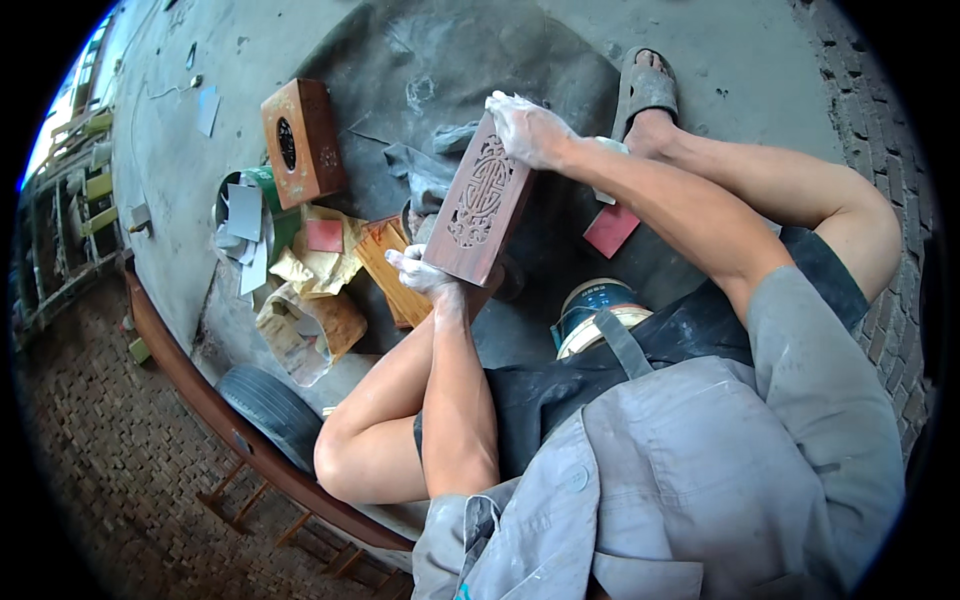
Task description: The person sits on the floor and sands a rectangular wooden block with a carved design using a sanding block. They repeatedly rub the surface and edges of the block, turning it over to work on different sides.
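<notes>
Both my hands hold a dark reddish-brown carved wooden box (484, 205), tilted, with openwork scrolls around a round motif on its upper face. My left hand (432, 275) grips the near end at its lower left corner, thumb and fingers closed around it. Across the far end, my right hand (530, 130) has its fingers wrapped over the upper right corner. White covering or powder coats the fingers of both hands. Under the box, partly hidden, lie a crumpled grey cloth (420, 178) and a light-brown wooden piece (390, 272) with streaked grain.
At left stand an orange-brown wooden box (308, 140) with an oval opening and a green tub (262, 180) holding grey sheets. A red pad (325, 236) lies on yellowish paper. Right of centre are a red sheet (611, 232) and a blue bucket (592, 298). A tyre (268, 408) lies lower left.
</notes>
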A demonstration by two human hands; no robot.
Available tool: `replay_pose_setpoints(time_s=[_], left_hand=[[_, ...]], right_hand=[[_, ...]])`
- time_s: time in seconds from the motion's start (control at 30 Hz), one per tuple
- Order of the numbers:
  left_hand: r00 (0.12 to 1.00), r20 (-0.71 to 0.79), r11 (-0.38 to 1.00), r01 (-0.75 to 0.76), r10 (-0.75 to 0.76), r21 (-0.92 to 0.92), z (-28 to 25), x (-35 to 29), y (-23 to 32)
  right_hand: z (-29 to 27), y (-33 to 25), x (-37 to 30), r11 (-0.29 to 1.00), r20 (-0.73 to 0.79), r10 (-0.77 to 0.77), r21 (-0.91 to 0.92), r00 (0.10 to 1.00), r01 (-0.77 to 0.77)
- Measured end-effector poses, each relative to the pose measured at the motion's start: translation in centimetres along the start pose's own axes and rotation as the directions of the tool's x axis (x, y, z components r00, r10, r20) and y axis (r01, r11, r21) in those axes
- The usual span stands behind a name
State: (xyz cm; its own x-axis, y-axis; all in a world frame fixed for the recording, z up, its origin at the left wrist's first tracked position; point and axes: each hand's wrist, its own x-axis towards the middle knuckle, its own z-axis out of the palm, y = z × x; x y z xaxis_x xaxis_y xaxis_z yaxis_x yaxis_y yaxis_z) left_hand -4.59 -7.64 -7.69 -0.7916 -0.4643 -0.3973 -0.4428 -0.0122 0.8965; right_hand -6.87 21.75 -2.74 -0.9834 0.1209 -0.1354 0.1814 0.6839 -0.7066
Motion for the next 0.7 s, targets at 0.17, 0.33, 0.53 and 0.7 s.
replay_pose_setpoints(time_s=[0.17,0.33,0.53,0.7], left_hand=[[1.0,0.002,0.999,-0.031,0.031,0.039,-1.2,0.5,-0.7],[0.993,0.054,0.995,-0.104,0.103,0.005,-0.7,-0.1,-0.2],[0.98,-0.161,0.96,0.155,-0.119,0.234,1.1,-0.6,2.6],[0.995,0.036,0.988,-0.102,0.098,0.118,-0.8,-1.0,1.6]], right_hand=[[0.6,2.8,-5.9,0.997,-0.153,-0.07,0.001,0.986,0.071],[1.0,2.8,-2.3,0.98,-0.055,-0.165,-0.125,0.985,0.157],[0.7,2.2,-4.7,0.998,-0.137,-0.046,0.031,0.989,0.051],[-1.5,5.3,-7.5,0.986,-0.201,-0.159,0.022,0.967,0.167]])
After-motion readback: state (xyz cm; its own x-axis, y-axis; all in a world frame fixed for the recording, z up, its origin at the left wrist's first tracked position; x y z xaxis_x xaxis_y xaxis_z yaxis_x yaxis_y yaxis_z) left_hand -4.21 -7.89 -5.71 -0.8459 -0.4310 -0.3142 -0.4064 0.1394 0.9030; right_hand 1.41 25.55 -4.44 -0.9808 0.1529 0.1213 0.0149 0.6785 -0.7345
